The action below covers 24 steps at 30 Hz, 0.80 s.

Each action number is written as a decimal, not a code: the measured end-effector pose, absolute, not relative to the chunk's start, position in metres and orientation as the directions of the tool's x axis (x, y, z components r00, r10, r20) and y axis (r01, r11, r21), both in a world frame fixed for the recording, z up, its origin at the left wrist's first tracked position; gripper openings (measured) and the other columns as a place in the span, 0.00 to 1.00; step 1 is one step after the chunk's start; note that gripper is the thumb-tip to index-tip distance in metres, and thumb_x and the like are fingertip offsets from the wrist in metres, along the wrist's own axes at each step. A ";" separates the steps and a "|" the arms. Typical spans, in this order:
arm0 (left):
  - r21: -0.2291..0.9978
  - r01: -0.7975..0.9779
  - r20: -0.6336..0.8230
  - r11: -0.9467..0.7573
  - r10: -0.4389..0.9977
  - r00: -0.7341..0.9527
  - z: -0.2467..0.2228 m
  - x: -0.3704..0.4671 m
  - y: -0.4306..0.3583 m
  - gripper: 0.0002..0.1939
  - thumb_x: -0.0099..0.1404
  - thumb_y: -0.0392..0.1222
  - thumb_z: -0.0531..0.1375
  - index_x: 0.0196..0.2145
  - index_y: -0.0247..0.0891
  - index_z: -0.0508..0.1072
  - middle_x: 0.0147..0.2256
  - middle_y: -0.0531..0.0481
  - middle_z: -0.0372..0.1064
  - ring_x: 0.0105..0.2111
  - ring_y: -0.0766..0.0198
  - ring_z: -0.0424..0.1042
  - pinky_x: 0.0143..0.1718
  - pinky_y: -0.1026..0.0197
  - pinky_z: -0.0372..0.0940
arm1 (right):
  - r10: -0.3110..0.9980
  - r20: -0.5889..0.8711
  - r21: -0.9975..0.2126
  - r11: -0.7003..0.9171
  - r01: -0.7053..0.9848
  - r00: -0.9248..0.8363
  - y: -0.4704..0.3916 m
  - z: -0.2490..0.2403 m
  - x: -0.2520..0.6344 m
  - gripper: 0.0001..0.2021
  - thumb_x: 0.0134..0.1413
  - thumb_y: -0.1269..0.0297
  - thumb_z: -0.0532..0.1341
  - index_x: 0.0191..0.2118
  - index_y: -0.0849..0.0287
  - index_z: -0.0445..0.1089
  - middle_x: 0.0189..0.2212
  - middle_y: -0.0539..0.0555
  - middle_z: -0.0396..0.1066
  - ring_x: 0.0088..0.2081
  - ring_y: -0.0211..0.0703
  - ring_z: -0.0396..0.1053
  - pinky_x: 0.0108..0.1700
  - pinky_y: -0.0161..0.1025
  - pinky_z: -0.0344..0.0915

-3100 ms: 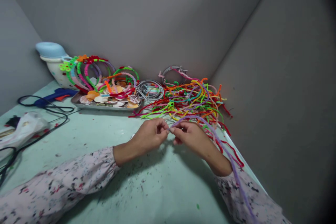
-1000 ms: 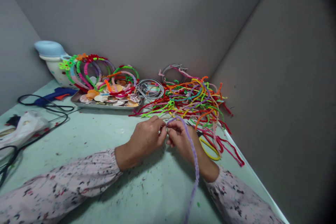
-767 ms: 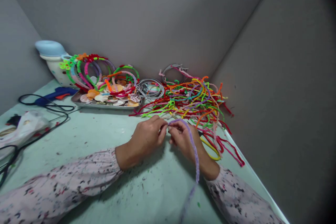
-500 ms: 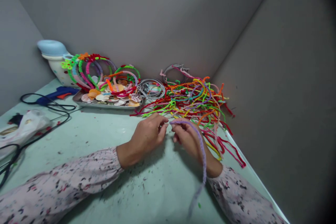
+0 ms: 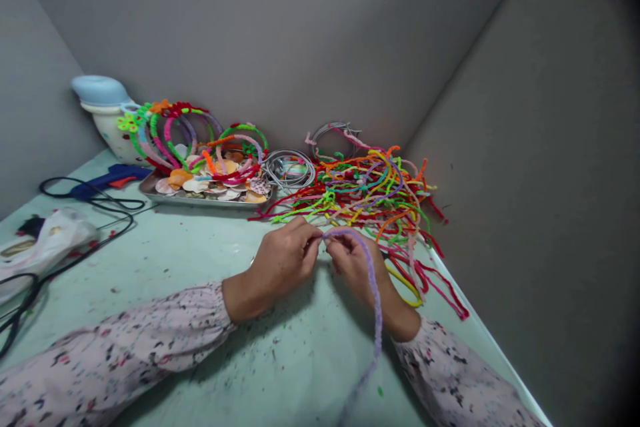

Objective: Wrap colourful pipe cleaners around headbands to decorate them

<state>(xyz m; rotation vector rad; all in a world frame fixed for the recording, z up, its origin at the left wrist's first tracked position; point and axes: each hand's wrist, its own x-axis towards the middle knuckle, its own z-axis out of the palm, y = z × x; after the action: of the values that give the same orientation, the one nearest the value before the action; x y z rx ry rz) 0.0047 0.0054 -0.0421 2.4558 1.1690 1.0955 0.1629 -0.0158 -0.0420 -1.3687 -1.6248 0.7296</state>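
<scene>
A purple pipe cleaner has one end between my two hands, arches over the right one and hangs down toward the lower edge of the view. My right hand pinches it near that end. My left hand meets the tip with thumb and forefinger pressed together. The fingertips of both hands are nearly touching. Just behind them lies a tangled heap of coloured pipe cleaners.
A metal tray of shells and wrapped headbands stands at the back left, beside coiled grey wire. Farther left are a blue-lidded container, a blue tool, a black cord and a plastic bag.
The hanging part of the purple pipe cleaner has swung left. My right hand has shifted slightly, and my left fingers have closed in on the tip.
</scene>
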 end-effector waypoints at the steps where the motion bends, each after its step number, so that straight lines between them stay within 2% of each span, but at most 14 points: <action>1: 0.468 0.584 0.536 -0.663 0.739 0.409 -0.042 0.005 0.005 0.08 0.63 0.33 0.54 0.36 0.36 0.73 0.31 0.48 0.69 0.31 0.65 0.68 0.32 0.63 0.63 | 0.969 0.246 -0.857 0.228 0.462 -0.022 -0.016 -0.043 0.163 0.09 0.54 0.60 0.56 0.29 0.58 0.69 0.23 0.48 0.66 0.24 0.37 0.60 0.27 0.33 0.57; 10: 0.476 0.571 0.556 -0.669 0.732 0.394 -0.043 0.004 0.005 0.08 0.63 0.34 0.54 0.36 0.36 0.74 0.31 0.48 0.69 0.30 0.65 0.68 0.31 0.63 0.63 | 0.953 0.302 -0.837 0.265 0.478 0.000 -0.015 -0.046 0.161 0.10 0.54 0.61 0.56 0.35 0.58 0.72 0.32 0.51 0.73 0.31 0.41 0.67 0.33 0.35 0.62; 24: 0.475 0.554 0.579 -0.684 0.717 0.388 -0.044 0.004 0.005 0.08 0.63 0.33 0.55 0.37 0.36 0.74 0.30 0.48 0.69 0.29 0.66 0.68 0.31 0.64 0.64 | 0.952 0.307 -0.839 0.265 0.476 0.012 -0.016 -0.046 0.162 0.08 0.54 0.62 0.57 0.35 0.58 0.72 0.30 0.50 0.73 0.30 0.40 0.67 0.33 0.35 0.63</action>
<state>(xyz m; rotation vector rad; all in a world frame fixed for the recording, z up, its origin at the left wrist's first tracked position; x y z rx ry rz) 0.0044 0.0055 -0.0437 2.4407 1.1337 1.1744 0.1617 -0.0155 -0.0460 -1.3494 -1.6100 0.6453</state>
